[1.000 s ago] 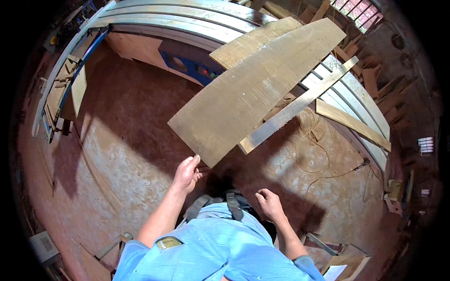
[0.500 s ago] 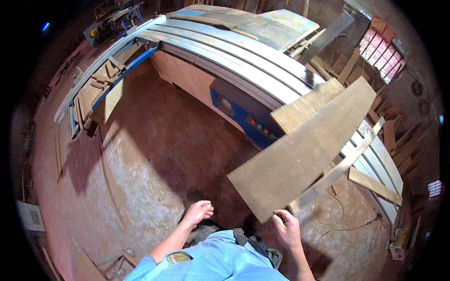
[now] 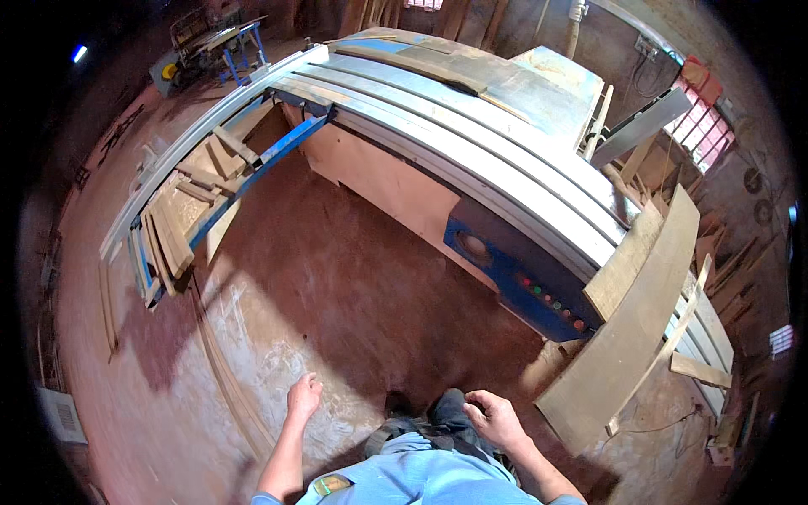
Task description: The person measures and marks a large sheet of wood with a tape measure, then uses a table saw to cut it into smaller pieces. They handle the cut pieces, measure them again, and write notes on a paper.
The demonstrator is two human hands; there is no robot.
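Hovering: two hands (image 3: pixel 303 399) (image 3: pixel 498 419); jutting: one wide board (image 3: pixel 629 343).

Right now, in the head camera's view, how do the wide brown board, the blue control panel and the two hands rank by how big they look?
1. Wide brown board, largest.
2. Blue control panel.
3. Right hand and left hand, smallest; too close in size to rank surely.

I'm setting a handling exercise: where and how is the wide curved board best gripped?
Probably at the near end of the wide board, from the person's side: that end juts past the white machine table over the floor, near the right hand. The board's flat, thin shape suggests thumb above, fingers beneath.
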